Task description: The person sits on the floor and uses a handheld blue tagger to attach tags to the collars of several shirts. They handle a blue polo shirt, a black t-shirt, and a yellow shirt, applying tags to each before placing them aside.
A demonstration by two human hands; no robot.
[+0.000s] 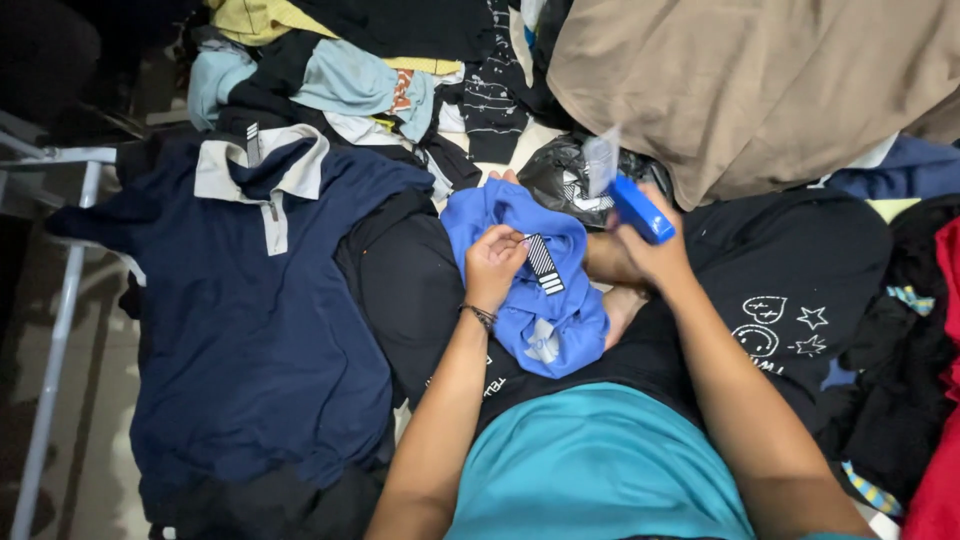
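While the left hand point(492, 262) pinches the blue garment's point(545, 300) striped tag point(543, 263), the right hand point(652, 250) clamps its grip on a blue tagging gun point(641, 209).

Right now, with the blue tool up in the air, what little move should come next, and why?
Probably bring the right hand down so the blue tool reaches the striped tag. The left hand pinches that tag against the blue garment, while the tool is raised and apart from it.
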